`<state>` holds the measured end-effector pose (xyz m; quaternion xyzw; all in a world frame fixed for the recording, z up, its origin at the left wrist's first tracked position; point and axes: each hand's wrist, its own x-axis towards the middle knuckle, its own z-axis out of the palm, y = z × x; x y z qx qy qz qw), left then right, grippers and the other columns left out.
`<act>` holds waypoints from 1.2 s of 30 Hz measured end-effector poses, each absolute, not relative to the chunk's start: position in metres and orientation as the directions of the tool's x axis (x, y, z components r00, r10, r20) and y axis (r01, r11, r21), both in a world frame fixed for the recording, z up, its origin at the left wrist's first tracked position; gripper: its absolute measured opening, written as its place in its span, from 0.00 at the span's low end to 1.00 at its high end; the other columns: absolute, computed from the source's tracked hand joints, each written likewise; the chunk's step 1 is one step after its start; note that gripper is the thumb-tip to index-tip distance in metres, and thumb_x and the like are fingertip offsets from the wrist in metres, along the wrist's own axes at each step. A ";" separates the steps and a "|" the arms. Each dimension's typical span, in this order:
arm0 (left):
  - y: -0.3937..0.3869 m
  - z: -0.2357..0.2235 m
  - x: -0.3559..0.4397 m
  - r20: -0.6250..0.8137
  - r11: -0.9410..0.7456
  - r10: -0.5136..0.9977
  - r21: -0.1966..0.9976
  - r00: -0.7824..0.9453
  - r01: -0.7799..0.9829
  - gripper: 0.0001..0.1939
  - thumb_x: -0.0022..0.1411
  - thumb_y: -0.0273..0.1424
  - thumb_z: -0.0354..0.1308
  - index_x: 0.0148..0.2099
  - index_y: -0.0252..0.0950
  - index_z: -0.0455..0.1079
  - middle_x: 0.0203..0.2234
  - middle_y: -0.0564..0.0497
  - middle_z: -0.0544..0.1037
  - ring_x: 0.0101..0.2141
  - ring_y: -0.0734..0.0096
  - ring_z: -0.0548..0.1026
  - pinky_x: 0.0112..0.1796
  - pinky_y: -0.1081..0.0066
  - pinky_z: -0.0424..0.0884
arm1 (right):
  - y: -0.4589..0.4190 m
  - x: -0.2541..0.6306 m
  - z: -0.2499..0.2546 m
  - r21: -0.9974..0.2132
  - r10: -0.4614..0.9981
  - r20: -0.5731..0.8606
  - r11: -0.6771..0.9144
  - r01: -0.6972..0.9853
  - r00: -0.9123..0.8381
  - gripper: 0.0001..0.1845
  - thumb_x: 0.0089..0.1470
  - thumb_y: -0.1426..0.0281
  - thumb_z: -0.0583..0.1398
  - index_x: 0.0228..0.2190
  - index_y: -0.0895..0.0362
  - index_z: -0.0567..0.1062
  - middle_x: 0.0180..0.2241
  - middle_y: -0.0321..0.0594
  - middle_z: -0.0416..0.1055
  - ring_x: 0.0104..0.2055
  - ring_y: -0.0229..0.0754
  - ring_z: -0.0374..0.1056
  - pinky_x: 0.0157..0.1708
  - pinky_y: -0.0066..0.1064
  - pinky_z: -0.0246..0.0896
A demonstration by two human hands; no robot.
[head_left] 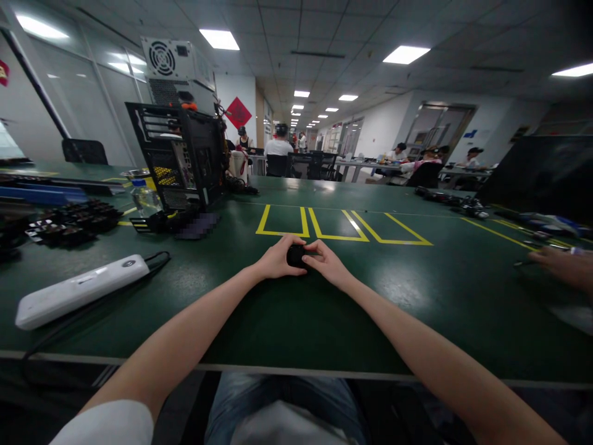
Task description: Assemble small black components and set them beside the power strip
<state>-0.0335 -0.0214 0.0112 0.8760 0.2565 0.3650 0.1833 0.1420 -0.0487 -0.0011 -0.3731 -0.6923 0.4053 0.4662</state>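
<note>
Fingers and thumb of the bare left hand [278, 256] are curled round a small, dark, rounded object [296, 256], and it's gripped from the other side by the fingertips of the bare right hand [325, 263]! Both hands are closed on it, low over the smooth, glossy green tabletop [287, 321], just on the near side of three open-ended outlines laid in flat yellow tape [336, 237]. Whether the object is touching the surface cannot be told.

Off to the left, a long white plastic power strip [83, 292] with rounded ends is seen lying at a slant, a thin black cable [160, 262] trailed beside it. Behind that, a clear plastic bottle with a blue cap [146, 198] is stood near a heap of jagged black parts [74, 222]. An open, boxy black metal computer case [178, 157] is set upright farther back, with perforated grey metal units [178, 71] showing above it. At the far right, a co-worker's hand [563, 266], blurred, is held over the table's edge area.
</note>
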 end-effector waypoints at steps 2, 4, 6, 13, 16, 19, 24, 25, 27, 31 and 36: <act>-0.021 0.011 -0.035 0.547 -0.799 0.587 0.509 0.597 0.320 0.30 0.40 0.35 0.63 0.46 0.40 0.56 0.42 0.49 0.63 0.43 0.62 0.64 0.42 0.61 0.63 | -0.049 0.140 0.001 -0.914 0.902 0.331 0.379 0.144 -0.276 0.11 0.45 0.67 0.58 0.33 0.55 0.64 0.35 0.36 0.63 0.35 0.37 0.66 0.38 0.36 0.62; -0.021 0.010 -0.037 0.541 -0.794 0.595 0.513 0.595 0.327 0.30 0.40 0.36 0.63 0.46 0.40 0.56 0.41 0.49 0.63 0.42 0.63 0.65 0.41 0.62 0.63 | -0.050 0.138 0.003 -0.920 0.907 0.320 0.367 0.139 -0.275 0.12 0.44 0.68 0.59 0.33 0.56 0.64 0.36 0.37 0.63 0.37 0.38 0.66 0.40 0.36 0.61; -0.022 0.010 -0.039 0.526 -0.787 0.601 0.520 0.601 0.332 0.30 0.41 0.37 0.62 0.46 0.40 0.55 0.41 0.48 0.63 0.41 0.63 0.65 0.40 0.63 0.63 | -0.049 0.137 0.003 -0.929 0.916 0.296 0.342 0.142 -0.271 0.15 0.43 0.69 0.59 0.36 0.56 0.63 0.38 0.38 0.63 0.39 0.39 0.65 0.42 0.37 0.60; -0.021 0.009 -0.040 0.513 -0.774 0.612 0.546 0.602 0.320 0.30 0.41 0.37 0.62 0.47 0.39 0.55 0.42 0.48 0.63 0.42 0.63 0.65 0.39 0.63 0.64 | -0.050 0.140 -0.002 -0.929 0.886 0.312 0.361 0.086 -0.344 0.17 0.40 0.71 0.61 0.35 0.54 0.63 0.39 0.36 0.63 0.43 0.40 0.65 0.45 0.38 0.59; -0.021 0.010 -0.039 0.511 -0.772 0.610 0.555 0.606 0.309 0.30 0.41 0.36 0.62 0.47 0.39 0.55 0.42 0.48 0.63 0.42 0.62 0.65 0.39 0.63 0.64 | -0.051 0.140 -0.001 -0.930 0.895 0.297 0.350 0.112 -0.334 0.14 0.43 0.69 0.60 0.34 0.54 0.64 0.39 0.36 0.63 0.40 0.40 0.66 0.41 0.38 0.62; -0.020 0.009 -0.039 0.498 -0.760 0.617 0.577 0.609 0.299 0.30 0.41 0.36 0.63 0.47 0.39 0.56 0.41 0.48 0.63 0.41 0.63 0.66 0.39 0.63 0.64 | -0.049 0.140 -0.001 -0.926 0.908 0.295 0.348 0.144 -0.299 0.12 0.43 0.67 0.59 0.33 0.54 0.64 0.37 0.36 0.65 0.38 0.40 0.67 0.39 0.38 0.63; -0.018 0.008 -0.039 0.499 -0.759 0.619 0.579 0.607 0.298 0.30 0.40 0.35 0.63 0.46 0.39 0.56 0.41 0.48 0.63 0.40 0.63 0.66 0.39 0.62 0.64 | -0.046 0.141 0.000 -0.921 0.915 0.297 0.350 0.172 -0.274 0.17 0.42 0.68 0.60 0.36 0.55 0.64 0.40 0.37 0.64 0.43 0.40 0.65 0.45 0.39 0.60; -0.018 0.008 -0.040 0.499 -0.762 0.616 0.573 0.610 0.300 0.30 0.41 0.35 0.63 0.47 0.39 0.56 0.41 0.48 0.63 0.40 0.63 0.66 0.39 0.62 0.64 | -0.046 0.141 0.001 -0.921 0.913 0.291 0.349 0.175 -0.287 0.17 0.42 0.68 0.60 0.37 0.54 0.64 0.40 0.37 0.63 0.43 0.40 0.64 0.46 0.39 0.58; -0.019 0.010 -0.040 0.492 -0.767 0.609 0.566 0.622 0.303 0.30 0.41 0.36 0.63 0.47 0.39 0.55 0.41 0.48 0.63 0.40 0.62 0.66 0.39 0.62 0.64 | -0.048 0.141 0.003 -0.926 0.904 0.274 0.340 0.163 -0.328 0.16 0.43 0.68 0.59 0.37 0.54 0.64 0.41 0.38 0.63 0.44 0.40 0.64 0.47 0.39 0.58; -0.021 0.012 -0.041 0.493 -0.766 0.608 0.572 0.622 0.295 0.30 0.40 0.35 0.63 0.47 0.40 0.56 0.41 0.48 0.63 0.42 0.62 0.65 0.40 0.61 0.63 | -0.052 0.139 0.005 -0.934 0.893 0.286 0.341 0.108 -0.349 0.17 0.40 0.69 0.61 0.35 0.55 0.64 0.39 0.36 0.63 0.43 0.41 0.65 0.45 0.39 0.59; -0.020 0.010 -0.040 0.523 -0.770 0.594 0.589 0.611 0.245 0.32 0.39 0.35 0.64 0.47 0.39 0.56 0.41 0.48 0.63 0.42 0.62 0.65 0.42 0.61 0.62 | -0.054 0.135 0.004 -0.918 0.901 0.321 0.371 0.137 -0.293 0.11 0.45 0.66 0.58 0.32 0.55 0.63 0.35 0.35 0.64 0.36 0.37 0.66 0.39 0.35 0.62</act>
